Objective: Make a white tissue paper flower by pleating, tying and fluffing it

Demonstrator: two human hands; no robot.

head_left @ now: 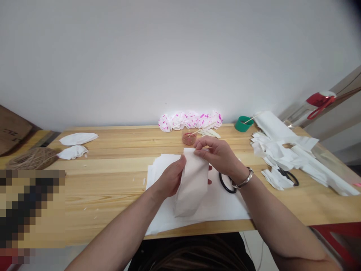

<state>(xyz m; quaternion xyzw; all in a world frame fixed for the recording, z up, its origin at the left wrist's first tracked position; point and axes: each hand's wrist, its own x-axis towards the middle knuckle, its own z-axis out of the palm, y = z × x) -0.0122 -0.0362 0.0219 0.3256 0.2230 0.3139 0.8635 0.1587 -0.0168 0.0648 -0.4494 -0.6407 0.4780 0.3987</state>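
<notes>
A folded strip of white tissue paper [191, 184] is held up over a stack of flat white sheets [222, 207] on the wooden table [113, 177]. My left hand [170, 178] grips the strip's left edge, fingers closed round it. My right hand [217, 154], with a metal bangle on the wrist, pinches the strip's top edge. Black scissors [227, 184] lie under my right wrist, partly hidden.
A row of white-and-pink paper flowers [190, 120] lines the wall, with a small pink dish [188, 138] and stick before it. A green tape roll [243, 124], white paper scraps [279, 150], second scissors [289, 176], twine [32, 158] and two folded papers [76, 145] lie around.
</notes>
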